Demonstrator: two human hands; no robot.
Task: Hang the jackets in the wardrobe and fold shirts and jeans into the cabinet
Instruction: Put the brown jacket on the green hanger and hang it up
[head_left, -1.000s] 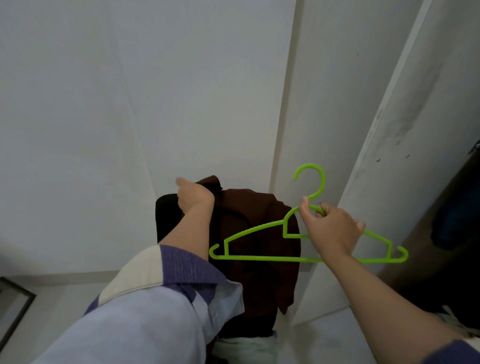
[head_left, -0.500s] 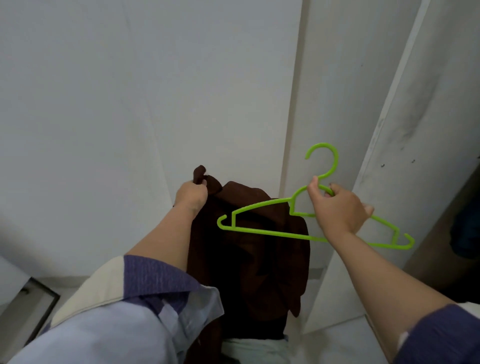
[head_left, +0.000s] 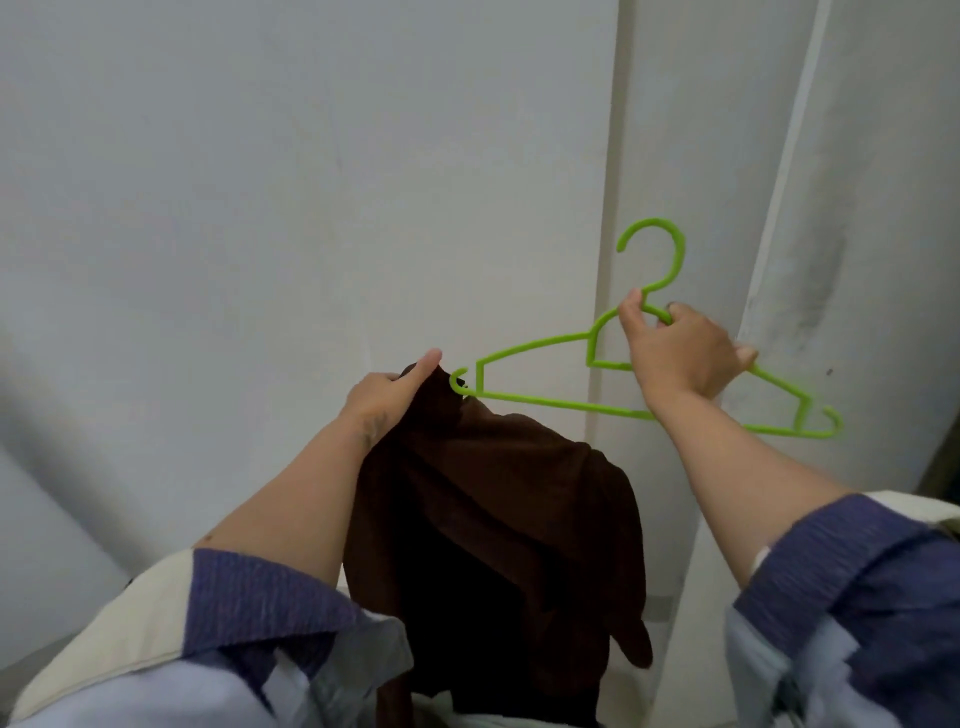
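Against the plain white wall (head_left: 260, 208), your left hand (head_left: 387, 397) pinches the limp brown jacket (head_left: 509, 519) at its top while your right hand (head_left: 680, 353) curls round the light, stiff green hanger (head_left: 545, 400) below its hook, so keep gripping the collar, since the soft cloth sags.

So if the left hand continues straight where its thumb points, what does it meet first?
Probably the near tip of the green hanger, just beyond the left hand gripping the brown jacket; depth is unclear.
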